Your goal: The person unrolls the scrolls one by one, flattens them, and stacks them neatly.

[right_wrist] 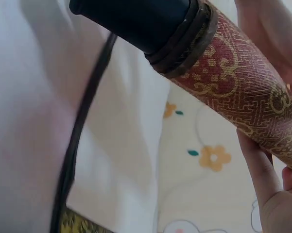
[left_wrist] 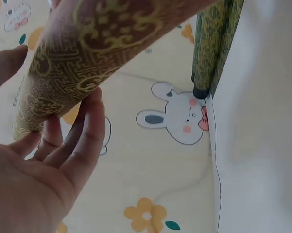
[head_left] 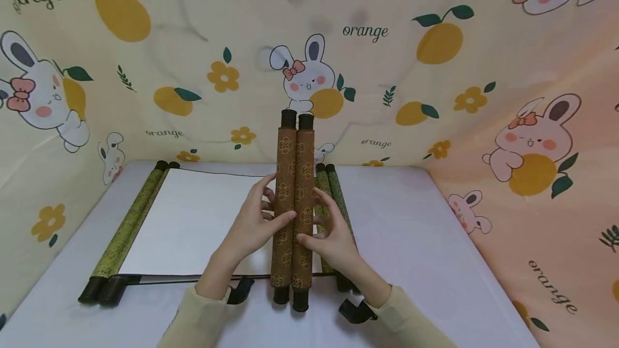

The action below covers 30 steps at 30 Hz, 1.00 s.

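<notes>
Two brown scroll rolls with gold brocade patterns and black end caps stand nearly upright side by side in the head view: a left roll (head_left: 285, 176) and a right roll (head_left: 304, 176). My left hand (head_left: 253, 224) holds the left one, thumb across its front and fingers behind. On the other side, my right hand (head_left: 337, 238) grips the right one the same way, below its middle. In the left wrist view, curled fingers (left_wrist: 87, 141) support the patterned roll (left_wrist: 73, 68) from beneath. A black end cap (right_wrist: 136, 24) fills the upper part of the right wrist view.
Behind the rolls, a white sheet (head_left: 193, 219) lies spread on the white-covered table (head_left: 411, 262). Green brocade rolls (head_left: 130, 224) with black caps flank it on the left, and more green rolls (head_left: 338, 192) on the right. A printed cloth wall (head_left: 251, 20) surrounds the table.
</notes>
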Motion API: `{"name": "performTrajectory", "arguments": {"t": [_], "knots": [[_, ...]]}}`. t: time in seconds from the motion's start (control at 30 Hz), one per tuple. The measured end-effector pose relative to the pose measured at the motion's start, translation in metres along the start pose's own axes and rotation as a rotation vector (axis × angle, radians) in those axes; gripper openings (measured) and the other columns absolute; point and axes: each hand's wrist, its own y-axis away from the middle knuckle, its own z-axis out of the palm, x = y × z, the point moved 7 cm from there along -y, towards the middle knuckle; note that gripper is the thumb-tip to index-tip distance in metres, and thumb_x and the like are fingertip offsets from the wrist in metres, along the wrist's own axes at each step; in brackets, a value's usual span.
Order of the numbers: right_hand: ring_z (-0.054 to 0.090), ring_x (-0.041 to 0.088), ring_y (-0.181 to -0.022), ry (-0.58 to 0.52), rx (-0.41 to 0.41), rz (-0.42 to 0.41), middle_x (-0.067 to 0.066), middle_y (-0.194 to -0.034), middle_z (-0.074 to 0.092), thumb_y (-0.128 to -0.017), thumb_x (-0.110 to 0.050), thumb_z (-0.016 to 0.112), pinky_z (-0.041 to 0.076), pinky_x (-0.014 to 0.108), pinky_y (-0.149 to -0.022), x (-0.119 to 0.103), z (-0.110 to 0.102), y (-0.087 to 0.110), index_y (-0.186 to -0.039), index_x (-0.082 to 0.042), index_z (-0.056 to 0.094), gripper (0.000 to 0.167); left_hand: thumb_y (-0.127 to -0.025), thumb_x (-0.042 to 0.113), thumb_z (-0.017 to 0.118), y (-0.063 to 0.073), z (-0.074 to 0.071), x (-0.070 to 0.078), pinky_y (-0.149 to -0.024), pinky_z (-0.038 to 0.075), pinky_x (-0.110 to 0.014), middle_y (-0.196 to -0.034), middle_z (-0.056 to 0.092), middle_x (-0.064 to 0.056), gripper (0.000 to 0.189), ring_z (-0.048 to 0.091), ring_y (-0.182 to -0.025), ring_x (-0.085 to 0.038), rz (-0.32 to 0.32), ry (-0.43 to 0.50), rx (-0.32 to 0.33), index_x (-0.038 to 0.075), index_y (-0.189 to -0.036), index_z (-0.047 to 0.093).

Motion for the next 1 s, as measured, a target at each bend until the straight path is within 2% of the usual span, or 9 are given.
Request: {"name": "performTrajectory", "arguments": {"t": [0.13, 0.23, 0.47, 0.63, 0.8, 1.0], "knots": [[0.062, 0.035, -0.114, 0.017, -0.005, -0.009, 0.011, -0.151, 0.035, -0.086, 0.003, 0.081, 0.063, 0.039, -0.076, 0.005, 0.008, -0.003, -0.162, -0.031, 0.028, 0.099, -0.091, 0.022, 0.083, -0.005, -0.006, -0.007, -0.073, 0.061, -0.035, -0.122, 0.049, -0.012, 0.085, 0.067, -0.101, -0.033, -0.054, 0.014, 0.050, 0.013, -0.158, 0.033], [0.064, 0.033, -0.111, 0.038, 0.006, -0.013, 0.010, -0.150, 0.036, -0.086, 0.003, 0.080, 0.063, 0.038, -0.076, 0.009, 0.009, -0.004, -0.162, -0.033, 0.028, 0.099, -0.088, 0.018, 0.086, -0.007, -0.006, -0.013, -0.069, 0.062, -0.035, -0.131, 0.049, -0.014, 0.086, 0.066, -0.099, -0.035, -0.072, 0.029, 0.058, 0.012, -0.157, 0.034], [0.070, 0.029, -0.103, 0.070, 0.051, 0.032, 0.012, -0.143, 0.041, -0.084, -0.003, 0.086, 0.063, 0.037, -0.076, 0.018, 0.014, -0.005, -0.160, -0.026, 0.032, 0.096, -0.086, 0.009, 0.086, -0.007, -0.007, -0.025, -0.067, 0.062, -0.036, -0.133, 0.051, -0.017, 0.085, 0.068, -0.097, -0.035, -0.093, 0.065, 0.043, 0.011, -0.155, 0.036], [0.071, 0.029, -0.103, 0.067, 0.063, 0.086, 0.011, -0.145, 0.042, -0.083, -0.004, 0.087, 0.062, 0.036, -0.077, 0.023, 0.014, -0.002, -0.160, -0.026, 0.032, 0.097, -0.089, 0.007, 0.082, -0.004, -0.005, -0.029, -0.068, 0.062, -0.036, -0.138, 0.047, -0.018, 0.084, 0.068, -0.102, -0.034, -0.110, 0.107, -0.003, 0.011, -0.157, 0.033], [0.067, 0.031, -0.113, 0.081, 0.042, 0.095, 0.010, -0.149, 0.044, -0.084, -0.007, 0.087, 0.061, 0.037, -0.081, 0.022, 0.011, -0.002, -0.160, -0.028, 0.035, 0.095, -0.089, -0.002, 0.076, -0.003, -0.009, -0.031, -0.069, 0.063, -0.036, -0.143, 0.044, -0.018, 0.082, 0.067, -0.108, -0.037, -0.102, 0.167, -0.009, 0.010, -0.157, 0.032], [0.058, 0.029, -0.121, 0.122, 0.056, 0.065, 0.011, -0.148, 0.050, -0.084, -0.009, 0.087, 0.056, 0.036, -0.088, 0.021, -0.005, -0.006, -0.159, -0.027, 0.038, 0.091, -0.089, -0.007, 0.071, -0.008, -0.013, -0.031, -0.070, 0.062, -0.034, -0.147, 0.046, -0.022, 0.082, 0.059, -0.123, -0.042, -0.037, 0.186, 0.007, 0.010, -0.160, 0.033]]}}
